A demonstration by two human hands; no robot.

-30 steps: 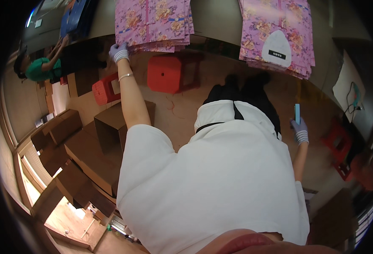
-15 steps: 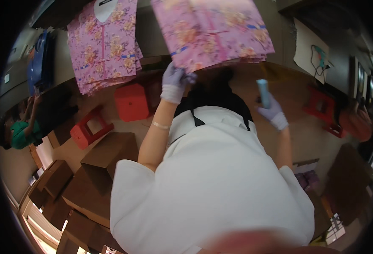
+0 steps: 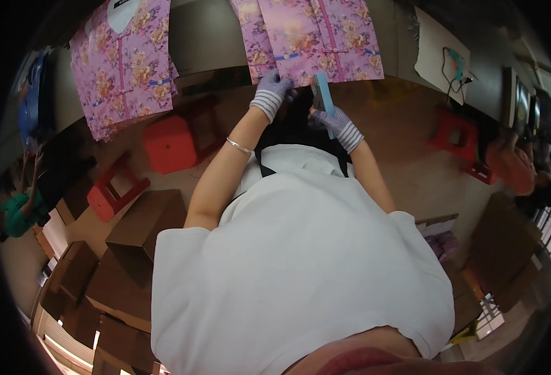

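a red stool [image 3: 169,145] stands at ten o'clock, boxes [image 3: 122,287] at eight, flowered sheets [image 3: 318,40] at twelve. left hand [image 3: 272,94] touches their near edge, pinching or not unclear; right hand [image 3: 341,127] wraps a blue stapler [image 3: 326,97].

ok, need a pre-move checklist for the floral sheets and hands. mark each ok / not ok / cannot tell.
1. Left hand at the near edge of the nearer pink floral sheets: ok.
2. Left fingers pinching that edge firmly: cannot tell, the grip is partly hidden.
3. Right hand holding the light-blue stapler: ok.
4. Stapler tip touching the sheets: cannot tell, it overlaps their near edge in this view.
5. Nearer sheets squared up: not ok, an underlying one sticks out to the left.
6. Other floral stack clear of both hands: ok, it lies apart to the left.
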